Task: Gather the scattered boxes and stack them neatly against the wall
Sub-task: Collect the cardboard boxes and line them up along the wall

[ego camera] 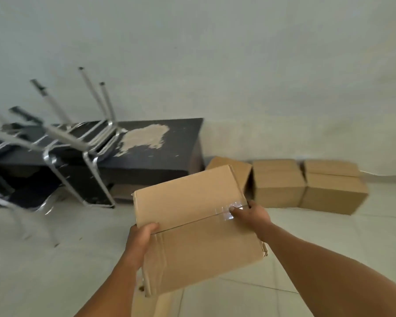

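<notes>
A cardboard box [197,227] was held above the floor [329,248] — its left edge gripped by the left hand [140,239], its right edge by the right hand [252,215], thumbs curled onto the top. Beyond it, three boxes [279,184] were lined against the wall [238,76], beside a dark table [151,152] topped with what seemed upturned chairs [78,133].

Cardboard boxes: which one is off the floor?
The taped box, gripped by the left hand and right hand; the others sit by the wall.

Taped brown carton [192,227] aloft; three cartons [281,184] along wall.
</notes>
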